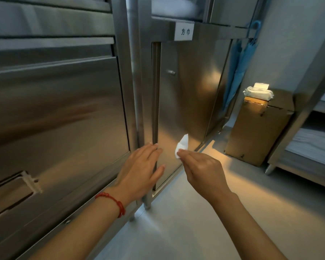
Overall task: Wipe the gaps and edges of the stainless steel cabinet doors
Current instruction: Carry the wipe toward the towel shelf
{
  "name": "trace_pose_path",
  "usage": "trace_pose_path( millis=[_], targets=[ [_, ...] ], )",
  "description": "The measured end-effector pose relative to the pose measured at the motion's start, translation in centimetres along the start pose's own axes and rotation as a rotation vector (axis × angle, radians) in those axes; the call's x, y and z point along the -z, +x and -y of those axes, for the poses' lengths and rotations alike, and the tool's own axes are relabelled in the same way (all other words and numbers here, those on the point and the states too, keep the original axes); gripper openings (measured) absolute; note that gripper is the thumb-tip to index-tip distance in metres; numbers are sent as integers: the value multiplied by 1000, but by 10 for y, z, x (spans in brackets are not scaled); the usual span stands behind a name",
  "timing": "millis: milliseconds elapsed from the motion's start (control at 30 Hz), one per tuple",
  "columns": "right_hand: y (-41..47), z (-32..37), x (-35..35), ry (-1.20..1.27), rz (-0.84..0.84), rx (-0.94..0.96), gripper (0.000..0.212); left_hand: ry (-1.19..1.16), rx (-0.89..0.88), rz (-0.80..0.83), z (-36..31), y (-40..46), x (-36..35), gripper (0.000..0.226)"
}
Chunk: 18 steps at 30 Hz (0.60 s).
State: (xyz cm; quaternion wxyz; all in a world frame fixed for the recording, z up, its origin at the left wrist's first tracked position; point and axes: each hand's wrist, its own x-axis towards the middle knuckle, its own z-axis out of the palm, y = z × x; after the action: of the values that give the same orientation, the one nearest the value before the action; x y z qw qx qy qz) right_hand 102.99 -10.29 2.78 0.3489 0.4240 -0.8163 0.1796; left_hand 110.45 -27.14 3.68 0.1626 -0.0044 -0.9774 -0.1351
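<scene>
At the lower edge of the stainless steel cabinet door (pixel 186 94), I see my left hand (pixel 139 166) laid flat, its fingers (pixel 152 149) straight and spread a little, the tips touching the door's left edge right where the vertical gap (pixel 155 91) runs up beside the frame post (pixel 135 72). A red bracelet (pixel 112 201) circles that wrist. Just right of that hand, in front of the same door, my right hand (pixel 199 164) pinches a small folded white wipe (pixel 182 146) between thumb and fingertips; the wipe's point sticks upward and appears to hover just off the steel (I cannot tell whether it touches). The door carries a small knob (pixel 171 72) in its upper part, and above the door a white label (pixel 185 31) with two characters is stuck on the frame. To the right of the door, blue folded umbrellas (pixel 238 72) hang against the cabinet side. Farther right of the door a cardboard box (pixel 259 128) stands on the floor (pixel 195 222), with an opened pack of wet wipes (pixel 258 91) on top. Left of the door are wider steel panels (pixel 54 109) of a neighbouring cabinet.
</scene>
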Motion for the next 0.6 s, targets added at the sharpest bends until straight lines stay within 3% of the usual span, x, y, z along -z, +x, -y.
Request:
trace_pose_path(
  millis=[600],
  targets=[
    [142,-58,233,-23,-70,-6,32,73,-133,-11,-149,97,193,56]
  ],
)
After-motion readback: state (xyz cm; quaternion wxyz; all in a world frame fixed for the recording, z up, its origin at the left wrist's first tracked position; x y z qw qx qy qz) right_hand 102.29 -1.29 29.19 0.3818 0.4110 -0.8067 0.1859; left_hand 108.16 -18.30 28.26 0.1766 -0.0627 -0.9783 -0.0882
